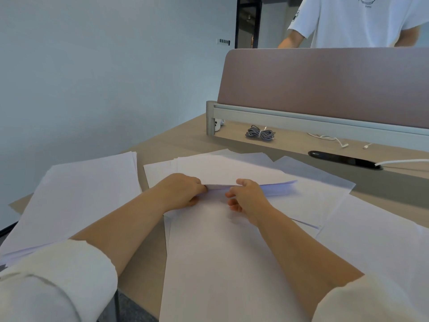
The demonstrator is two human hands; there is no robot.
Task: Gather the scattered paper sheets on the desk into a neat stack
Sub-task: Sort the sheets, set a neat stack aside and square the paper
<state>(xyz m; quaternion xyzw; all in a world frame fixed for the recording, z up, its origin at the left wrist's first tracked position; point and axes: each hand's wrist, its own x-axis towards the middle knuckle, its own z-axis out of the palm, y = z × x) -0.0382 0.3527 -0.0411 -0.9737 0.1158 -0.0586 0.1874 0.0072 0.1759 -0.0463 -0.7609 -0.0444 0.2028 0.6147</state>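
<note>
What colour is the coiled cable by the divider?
Grey. The cable is bound at its middle with a light tie. The head view, the only one, shows it.

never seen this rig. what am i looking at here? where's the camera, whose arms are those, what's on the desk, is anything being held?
There is no robot here: a person is working with bare hands. The single picture comes from a wide-angle camera worn on their head, looking forward and down, so the arms entering from the bottom are their own. The left hand and right hand both pinch the near edge of a bundle of sheets, which is lifted slightly in the middle of the desk. More loose sheets lie spread around and under it, and a separate stack sits at the left. Further back are a coiled grey cable, white cables and a divider screen. A second person stands behind the screen.
</note>
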